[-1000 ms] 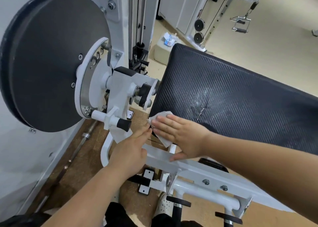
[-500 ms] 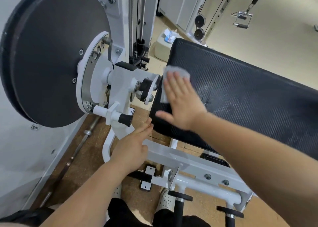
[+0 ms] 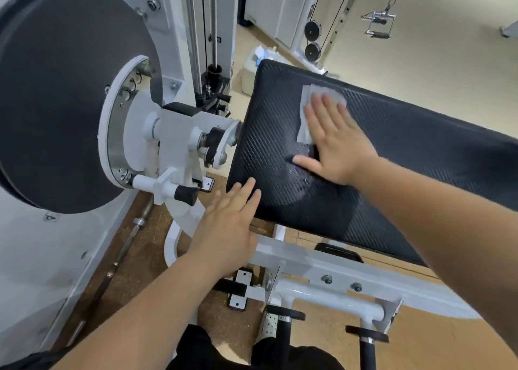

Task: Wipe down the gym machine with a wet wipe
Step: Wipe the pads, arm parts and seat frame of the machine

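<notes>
Wet wipe [image 3: 307, 112]: thin, limp, likely slippery; pinned flat on black textured pad [image 3: 420, 156] under flat-fingered right hand [image 3: 335, 145], best handled by palm pressure; left hand [image 3: 227, 229] flat-fingered, apparently touching pad's edge.

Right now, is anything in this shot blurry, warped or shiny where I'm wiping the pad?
Head view: the left hand and the fingers of the right hand are soft with motion blur, the wipe too. Head view: the wide lens bows the black disc and the pad edges. Head view: a wet sheen below the right hand, weave readable.
</notes>
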Demonstrator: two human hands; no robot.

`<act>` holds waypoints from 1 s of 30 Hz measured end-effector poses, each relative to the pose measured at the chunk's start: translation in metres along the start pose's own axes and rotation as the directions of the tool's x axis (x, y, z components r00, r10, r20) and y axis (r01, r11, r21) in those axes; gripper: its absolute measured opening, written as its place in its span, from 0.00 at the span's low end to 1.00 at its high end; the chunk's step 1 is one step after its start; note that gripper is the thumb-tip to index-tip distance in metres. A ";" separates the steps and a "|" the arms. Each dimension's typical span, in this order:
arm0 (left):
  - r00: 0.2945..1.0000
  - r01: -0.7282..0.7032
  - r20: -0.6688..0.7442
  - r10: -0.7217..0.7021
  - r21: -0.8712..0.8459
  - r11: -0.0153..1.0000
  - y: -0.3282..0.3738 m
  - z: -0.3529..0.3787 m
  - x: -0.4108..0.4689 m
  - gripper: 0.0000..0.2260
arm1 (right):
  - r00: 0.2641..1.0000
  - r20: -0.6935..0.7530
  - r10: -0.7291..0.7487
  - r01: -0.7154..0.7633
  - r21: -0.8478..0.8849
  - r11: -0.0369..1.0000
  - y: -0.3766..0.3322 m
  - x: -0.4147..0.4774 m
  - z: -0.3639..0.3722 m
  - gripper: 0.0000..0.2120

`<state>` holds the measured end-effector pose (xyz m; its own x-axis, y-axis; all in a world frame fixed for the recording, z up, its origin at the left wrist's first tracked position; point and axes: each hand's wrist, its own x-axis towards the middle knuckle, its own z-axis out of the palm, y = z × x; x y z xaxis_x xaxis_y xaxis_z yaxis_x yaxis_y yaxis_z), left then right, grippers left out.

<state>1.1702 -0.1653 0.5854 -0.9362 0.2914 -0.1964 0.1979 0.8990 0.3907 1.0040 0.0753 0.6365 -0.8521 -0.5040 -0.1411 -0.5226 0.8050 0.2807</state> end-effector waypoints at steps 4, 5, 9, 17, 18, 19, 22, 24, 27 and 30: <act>0.996 0.072 0.054 -0.074 0.031 0.997 0.009 -0.004 0.013 0.34 | 0.971 0.043 0.235 -0.239 0.148 0.960 0.029 0.020 -0.021 0.53; 0.995 0.082 0.056 -0.083 0.030 0.996 0.010 -0.004 0.014 0.33 | 0.975 0.050 0.218 -0.223 0.150 0.963 0.021 0.016 -0.019 0.54; 0.992 0.096 0.073 -0.099 0.049 0.994 0.012 -0.004 0.015 0.32 | 0.995 0.072 -0.069 0.062 0.101 0.993 -0.049 -0.034 0.014 0.54; 0.993 0.089 0.071 -0.094 0.064 0.994 0.009 -0.004 0.014 0.32 | 0.926 0.093 -0.365 0.365 0.019 0.931 -0.083 -0.116 0.079 0.49; 0.992 0.089 0.081 -0.093 0.060 0.994 0.009 -0.005 0.014 0.32 | 0.948 0.076 -0.308 0.310 -0.004 0.951 -0.072 -0.106 0.073 0.50; 0.992 0.088 0.087 -0.093 0.056 0.995 0.009 -0.006 0.014 0.32 | 0.975 0.043 -0.218 0.219 -0.022 0.976 -0.057 -0.092 0.065 0.50; 0.991 0.091 0.098 -0.095 0.045 0.995 0.010 -0.008 0.013 0.32 | 0.996 -0.025 0.085 -0.084 0.053 0.995 -0.003 -0.046 0.034 0.53; 0.989 0.097 0.108 -0.102 0.051 0.994 0.010 -0.009 0.013 0.33 | 0.968 -0.011 0.252 -0.247 0.153 0.957 0.026 -0.022 0.012 0.53; 0.989 0.103 0.104 -0.109 0.062 0.993 0.013 -0.010 0.014 0.32 | 0.929 0.007 0.370 -0.359 0.267 0.895 0.032 -0.005 0.002 0.53; 0.986 0.123 0.101 -0.129 0.061 0.991 0.017 -0.012 0.016 0.32 | 0.949 -0.004 0.315 -0.305 0.244 0.921 -0.005 -0.021 0.018 0.53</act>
<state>1.1548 -0.1489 0.6000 -0.9196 0.2048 -0.3353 0.0984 0.9463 0.3080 1.0243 0.0876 0.6209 -0.9733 -0.2256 -0.0416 -0.2281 0.9711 0.0699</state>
